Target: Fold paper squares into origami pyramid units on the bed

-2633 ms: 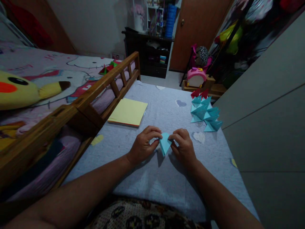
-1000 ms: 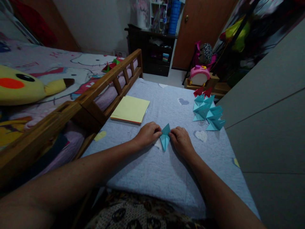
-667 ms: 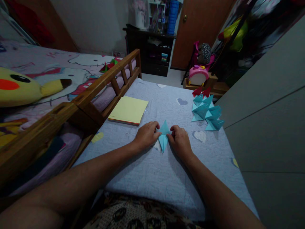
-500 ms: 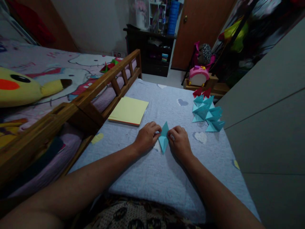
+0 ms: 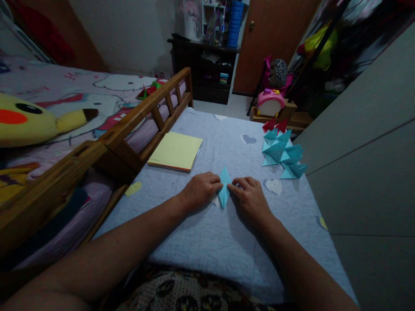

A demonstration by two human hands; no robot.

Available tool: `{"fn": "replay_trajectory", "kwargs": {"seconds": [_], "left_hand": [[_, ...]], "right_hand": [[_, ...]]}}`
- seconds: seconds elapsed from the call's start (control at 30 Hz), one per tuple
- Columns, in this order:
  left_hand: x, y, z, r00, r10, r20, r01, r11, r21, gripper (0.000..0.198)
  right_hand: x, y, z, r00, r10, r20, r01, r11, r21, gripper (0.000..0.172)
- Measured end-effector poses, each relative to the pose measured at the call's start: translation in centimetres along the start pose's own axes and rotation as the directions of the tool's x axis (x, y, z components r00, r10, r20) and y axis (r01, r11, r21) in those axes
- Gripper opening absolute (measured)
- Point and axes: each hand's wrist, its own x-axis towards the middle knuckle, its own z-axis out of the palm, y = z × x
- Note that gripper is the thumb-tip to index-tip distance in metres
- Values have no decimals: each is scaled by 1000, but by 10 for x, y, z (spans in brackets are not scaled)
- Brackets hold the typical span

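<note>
A light-blue origami paper (image 5: 224, 192), folded into a narrow diamond, lies on the pale blue cloth between my hands. My left hand (image 5: 202, 190) is closed at its left edge, thumb and fingers together on the paper. From the other side my right hand (image 5: 249, 194) presses its thumb and bent fingers on the right edge. The diamond's far and near points stick out uncovered. To the right sits a cluster of light-blue folded paper pieces (image 5: 279, 151), with red folded pieces (image 5: 275, 125) behind it. A stack of square paper (image 5: 176, 151), yellow on top, lies to the left.
A wooden bed rail (image 5: 145, 108) runs along the left side, with a yellow plush toy (image 5: 29, 119) on the bed beyond. Pale cabinet doors (image 5: 372, 172) stand close on the right. Past the far edge are a dark cabinet (image 5: 204, 69) and a pink toy case (image 5: 271, 103).
Both hands have flattened and lowered on the folded paper. The right fingers have spread a little to the right, and the paper now lies flatter and more upright in view.
</note>
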Motion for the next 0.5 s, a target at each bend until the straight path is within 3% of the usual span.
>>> {"fn": "replay_trajectory", "kwargs": {"seconds": [0.23, 0.4, 0.5], "left_hand": [[-1, 4, -2, 999, -52, 3, 51, 998, 38, 14], [-1, 4, -1, 991, -127, -41, 125, 991, -51, 21], [-1, 3, 0, 983, -169, -76, 158, 978, -135, 28]], "right_hand": [[-1, 10, -1, 996, 80, -43, -78, 996, 31, 24], [6, 5, 10, 976, 199, -87, -197, 980, 37, 11], [11, -2, 15, 966, 228, -122, -230, 973, -1, 13]]}}
